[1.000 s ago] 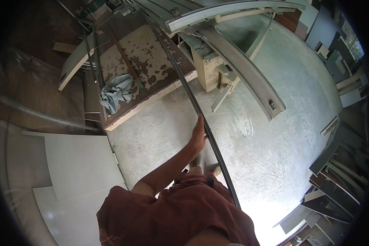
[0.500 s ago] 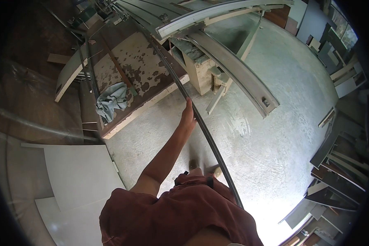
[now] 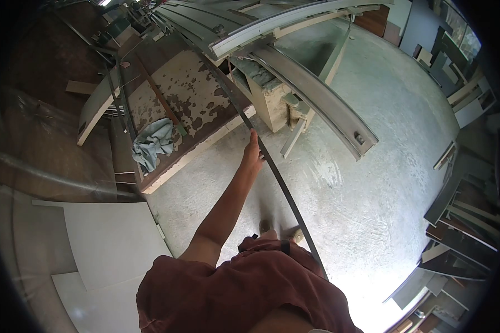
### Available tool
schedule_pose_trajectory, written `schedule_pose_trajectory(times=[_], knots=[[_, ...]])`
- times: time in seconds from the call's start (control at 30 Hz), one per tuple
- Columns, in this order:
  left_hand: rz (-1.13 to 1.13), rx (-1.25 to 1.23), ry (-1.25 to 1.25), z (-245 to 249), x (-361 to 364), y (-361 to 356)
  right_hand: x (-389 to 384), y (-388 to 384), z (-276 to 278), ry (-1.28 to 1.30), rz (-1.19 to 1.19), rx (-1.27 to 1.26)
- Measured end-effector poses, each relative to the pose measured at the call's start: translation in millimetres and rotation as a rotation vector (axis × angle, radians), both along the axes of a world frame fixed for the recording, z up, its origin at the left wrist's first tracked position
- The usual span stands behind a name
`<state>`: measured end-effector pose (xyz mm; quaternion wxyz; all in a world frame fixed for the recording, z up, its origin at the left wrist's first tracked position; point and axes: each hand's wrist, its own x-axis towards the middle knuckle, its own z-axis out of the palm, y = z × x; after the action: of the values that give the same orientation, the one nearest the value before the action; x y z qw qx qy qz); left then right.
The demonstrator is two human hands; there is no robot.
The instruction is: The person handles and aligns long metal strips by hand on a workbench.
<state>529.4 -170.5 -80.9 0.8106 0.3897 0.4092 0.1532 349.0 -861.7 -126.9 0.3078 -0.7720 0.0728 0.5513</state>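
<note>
My left hand (image 3: pixel 253 152) is closed around a long, narrow dark strip (image 3: pixel 286 194), thumb on top and fingers wrapped on its far side. From the worn bench, the strip slants down past my hand to the right side of my body, where its near end is hidden. My right hand is out of sight. Beyond my left hand lies the bench top (image 3: pixel 203 91) with peeling, blotchy paint. A crumpled grey-blue cloth (image 3: pixel 153 141) and a thin brown stick (image 3: pixel 160 97) rest on that bench.
A machine with a long metal rail (image 3: pixel 322 102) juts out to the right of the strip. White panels (image 3: pixel 108 238) stand at lower left. Offcut boards (image 3: pixel 461 233) are stacked along the right side. Pale concrete floor (image 3: pixel 366 194) spreads between them.
The strip looks narrower now, as if slightly turned on its long axis. My left hand keeps its grip and has shifted only a little. The view has moved slightly.
</note>
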Motion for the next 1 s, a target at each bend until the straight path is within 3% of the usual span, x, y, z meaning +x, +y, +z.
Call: schedule_pose_trajectory(times=[0.63, 0.7, 0.73, 0.8, 1.0], knots=[[-0.008, 0.068, 0.007, -9, -7, -12, 26, 39, 16, -0.048, -0.036, -0.033], [0.043, 0.334, 0.217, 0, -5, -25, 31, 42, 17, -0.055, -0.038, -0.032], [0.046, 0.332, 0.213, -3, -5, -28, 34, 43, 18, -0.059, -0.035, -0.033], [-0.018, 0.633, 0.265, -7, -4, -36, 38, 45, 18, -0.064, -0.034, -0.035], [-0.029, 0.770, 0.262, -6, 9, -44, 56, 51, 23, -0.083, -0.016, -0.043]])
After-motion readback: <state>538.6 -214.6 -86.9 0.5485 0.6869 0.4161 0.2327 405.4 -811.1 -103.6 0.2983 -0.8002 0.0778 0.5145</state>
